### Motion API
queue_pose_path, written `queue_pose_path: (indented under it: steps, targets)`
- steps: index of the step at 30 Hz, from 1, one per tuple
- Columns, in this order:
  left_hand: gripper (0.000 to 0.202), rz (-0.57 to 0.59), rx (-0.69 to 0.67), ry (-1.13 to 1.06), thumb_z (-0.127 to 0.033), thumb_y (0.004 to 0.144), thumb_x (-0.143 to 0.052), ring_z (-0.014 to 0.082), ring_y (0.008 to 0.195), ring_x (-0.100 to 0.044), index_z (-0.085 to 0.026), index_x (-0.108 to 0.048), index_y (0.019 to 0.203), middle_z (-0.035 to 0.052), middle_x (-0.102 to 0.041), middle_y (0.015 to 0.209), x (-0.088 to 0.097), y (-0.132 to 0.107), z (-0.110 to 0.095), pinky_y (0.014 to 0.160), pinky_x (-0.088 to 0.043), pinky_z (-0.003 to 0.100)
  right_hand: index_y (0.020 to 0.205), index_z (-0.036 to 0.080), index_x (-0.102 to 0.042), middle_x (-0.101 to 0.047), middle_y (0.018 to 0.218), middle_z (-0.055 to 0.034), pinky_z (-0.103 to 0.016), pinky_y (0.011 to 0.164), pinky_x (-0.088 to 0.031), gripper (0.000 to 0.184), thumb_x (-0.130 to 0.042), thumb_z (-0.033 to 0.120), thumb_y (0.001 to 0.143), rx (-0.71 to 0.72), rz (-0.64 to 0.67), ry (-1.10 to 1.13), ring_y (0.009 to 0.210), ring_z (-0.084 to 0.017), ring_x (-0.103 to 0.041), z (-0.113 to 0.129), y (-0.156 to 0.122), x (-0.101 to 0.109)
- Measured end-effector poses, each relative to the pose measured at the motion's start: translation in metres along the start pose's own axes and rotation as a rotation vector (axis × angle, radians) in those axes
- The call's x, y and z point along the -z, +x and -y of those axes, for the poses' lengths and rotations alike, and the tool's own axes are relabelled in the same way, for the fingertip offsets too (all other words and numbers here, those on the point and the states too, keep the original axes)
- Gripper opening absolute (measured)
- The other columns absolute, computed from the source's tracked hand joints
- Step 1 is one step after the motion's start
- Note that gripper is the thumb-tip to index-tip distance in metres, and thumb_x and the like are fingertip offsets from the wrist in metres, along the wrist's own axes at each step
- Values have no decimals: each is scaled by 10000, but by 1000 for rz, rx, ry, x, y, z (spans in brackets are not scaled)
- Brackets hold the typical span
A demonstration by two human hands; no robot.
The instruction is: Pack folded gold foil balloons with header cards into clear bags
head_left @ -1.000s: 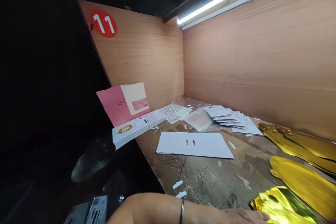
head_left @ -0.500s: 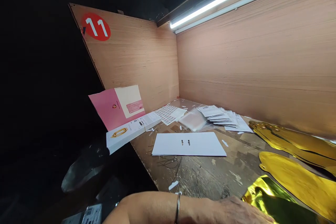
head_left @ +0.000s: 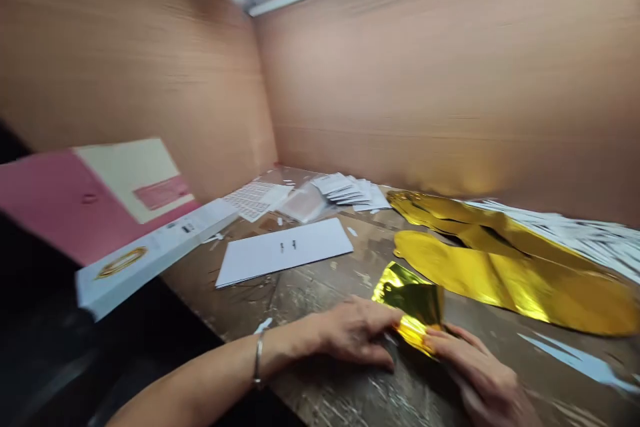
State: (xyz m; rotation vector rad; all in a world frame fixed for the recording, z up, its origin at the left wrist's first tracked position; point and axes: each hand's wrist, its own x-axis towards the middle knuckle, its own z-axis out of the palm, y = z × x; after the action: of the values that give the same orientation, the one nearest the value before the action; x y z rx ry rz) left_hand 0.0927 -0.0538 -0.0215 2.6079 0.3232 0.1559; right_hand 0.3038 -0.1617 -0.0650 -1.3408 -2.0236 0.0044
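Observation:
A small folded piece of shiny gold foil [head_left: 410,303] lies on the worn wooden table [head_left: 320,293] near its front edge. My left hand [head_left: 357,333], a bangle on its wrist, rests flat on the table with fingertips touching the foil's left side. From the right, my right hand [head_left: 480,377] reaches in and its fingertips pinch the foil's near edge. Behind the hands lie long flat gold foil shapes [head_left: 500,267].
A white card sheet with two slots [head_left: 283,253] lies mid-table. Fanned white cards [head_left: 350,190], a label sheet [head_left: 253,197] and clear bags sit at the back. A pink folder [head_left: 75,200] and a white box [head_left: 150,253] overhang the left edge. More white cards [head_left: 585,237] lie at right.
The view swung right and down. Both hands have come into view on the folded gold foil; before, only my left arm showed at the bottom edge beside the foil.

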Motion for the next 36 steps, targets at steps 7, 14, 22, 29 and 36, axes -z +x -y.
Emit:
queue_pose_path:
  steps: [7,14,22,29,36]
  targets:
    - [386,-218,64,-106,-151,783,-448,149,936,-549,-174,-430,1167,47,-600,1037,-8,6,25,830,-397,254,736,199,-644,-646,672,2,-240,585,-439,236,-427,288,761,-679,125,283,645,-170,-576,9,26,13]
    - [171,-338,465,-193,-54,643,-472,113,606,-546,-141,-580,743,-13,-622,649,-2,49,21,527,-375,186,781,187,-596,-648,738,-26,-252,614,-386,235,-415,336,765,-812,38,232,695,-190,-569,1,41,9]
    - [162,-301,450,109,-99,693,-452,140,735,-522,-155,-569,790,29,-580,795,3,53,18,630,-387,226,845,186,-503,-574,599,-10,-242,538,-322,154,-464,180,697,-846,75,7,581,-167,-548,-7,57,2]
    - [268,-160,-86,750,-188,780,-398,295,1010,-435,-80,-476,1013,158,-529,1008,-14,48,-4,844,-325,481,725,196,-400,-486,473,77,-170,286,-276,82,-455,189,664,-947,101,268,261,-82,-452,-27,52,-7]
    - [265,-117,-169,882,-179,804,-335,269,872,-518,-45,-452,1000,165,-558,864,-27,65,-2,815,-339,493,647,184,-429,-488,460,51,-216,360,-417,69,-440,244,679,-978,100,427,369,-115,-512,-17,46,5]
